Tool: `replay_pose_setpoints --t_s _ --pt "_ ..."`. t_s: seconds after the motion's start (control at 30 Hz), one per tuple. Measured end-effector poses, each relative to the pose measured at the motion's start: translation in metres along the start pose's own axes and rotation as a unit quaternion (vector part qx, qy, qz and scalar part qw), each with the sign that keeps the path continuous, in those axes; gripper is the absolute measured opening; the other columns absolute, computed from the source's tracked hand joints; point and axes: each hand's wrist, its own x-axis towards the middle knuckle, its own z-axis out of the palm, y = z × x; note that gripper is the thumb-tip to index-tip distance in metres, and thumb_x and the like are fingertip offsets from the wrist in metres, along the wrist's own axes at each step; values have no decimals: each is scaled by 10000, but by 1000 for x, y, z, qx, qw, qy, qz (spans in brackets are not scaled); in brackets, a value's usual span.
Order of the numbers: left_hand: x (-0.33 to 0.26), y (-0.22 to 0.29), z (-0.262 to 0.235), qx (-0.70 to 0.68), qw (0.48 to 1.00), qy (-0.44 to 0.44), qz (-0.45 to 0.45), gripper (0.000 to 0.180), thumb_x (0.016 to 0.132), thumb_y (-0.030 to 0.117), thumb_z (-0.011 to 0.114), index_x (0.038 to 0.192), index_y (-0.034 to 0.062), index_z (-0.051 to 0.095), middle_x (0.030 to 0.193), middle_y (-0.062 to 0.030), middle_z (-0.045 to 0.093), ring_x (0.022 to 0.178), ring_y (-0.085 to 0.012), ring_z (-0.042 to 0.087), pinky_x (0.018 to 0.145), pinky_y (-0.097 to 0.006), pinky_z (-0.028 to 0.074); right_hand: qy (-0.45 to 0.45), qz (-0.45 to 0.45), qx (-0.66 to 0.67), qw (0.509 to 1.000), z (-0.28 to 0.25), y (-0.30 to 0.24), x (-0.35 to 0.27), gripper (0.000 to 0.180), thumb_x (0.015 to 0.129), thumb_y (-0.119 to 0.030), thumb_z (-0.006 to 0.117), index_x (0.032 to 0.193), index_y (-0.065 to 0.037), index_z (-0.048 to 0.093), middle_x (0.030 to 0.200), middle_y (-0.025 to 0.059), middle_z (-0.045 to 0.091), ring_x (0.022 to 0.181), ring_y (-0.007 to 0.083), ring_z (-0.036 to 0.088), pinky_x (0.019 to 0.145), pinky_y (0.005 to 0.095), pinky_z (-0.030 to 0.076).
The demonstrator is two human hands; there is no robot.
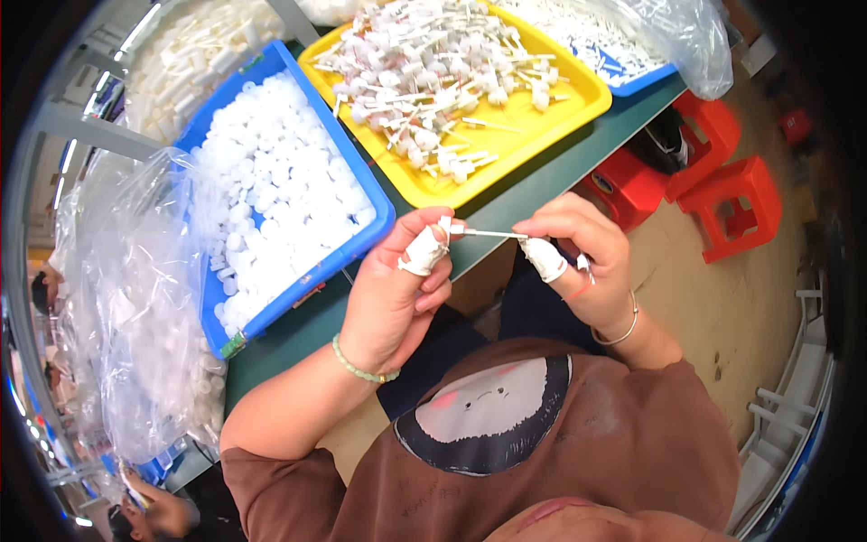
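Observation:
My left hand (393,294) is closed in a pinch on a small white plastic piece (446,225). From that piece a thin white rod (492,234) reaches across to my right hand (591,257), whose thumb and forefinger pinch its other end. Whether rod and piece are joined is too small to tell. White wrappings cover both thumbs. Just beyond my hands, a yellow tray (506,167) bears a heap of white stick-like parts with rounded ends (433,81). Left of it, a blue tray (348,172) is filled with small round white caps (271,181).
The trays stand on a green table (492,217). Another blue tray (646,83) with small white parts is at the far right, beside a clear plastic bag (695,45). Red stools (736,212) stand to the right. Large clear bags (126,307) lie on the left.

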Motion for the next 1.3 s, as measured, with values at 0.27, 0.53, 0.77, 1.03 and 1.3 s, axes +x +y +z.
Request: replay_pose_setpoints --t_s 0.27,0.53,0.77,1.03,1.3 --pt "1 -1 -1 -14 1000 6 2 239 943 203 574 1145 81 533 1019 4 587 601 -20 337 471 -142 293 31 -12 27 999 2 7 -3 195 762 -23 676 957 -29 677 858 65 626 725 139 582 601 237 441" --pt "-1 -3 -2 47 999 -2 19 214 929 131 584 1134 71 564 1019 -12 613 581 -22 341 471 -159 290 25 -112 -116 987 15 -2 8 207 761 -20 681 966 -44 674 798 72 612 640 188 563 556 273 446" --pt "-1 0 -2 13 1000 1 -1 293 907 116 620 1184 46 558 875 29 591 594 -1 384 481 -160 287 44 -278 -251 926 23 -2 13 322 680 -28 681 997 -86 695 829 56 647 582 193 534 510 250 424" --pt "1 5 0 -29 998 -21 -45 378 938 123 551 1292 8 486 1037 -24 549 637 -26 388 495 -158 317 6 28 17 999 18 -2 21 193 772 30 659 942 -57 687 806 59 664 685 135 625 589 269 482" --pt "7 1 -11 -198 969 -111 -94 466 818 -114 412 1282 -76 436 1300 -167 470 1304 -307 392 1105 -348 356 123 -34 -182 975 -28 20 99 165 831 -81 614 975 -30 679 896 58 688 738 121 614 659 251 464"
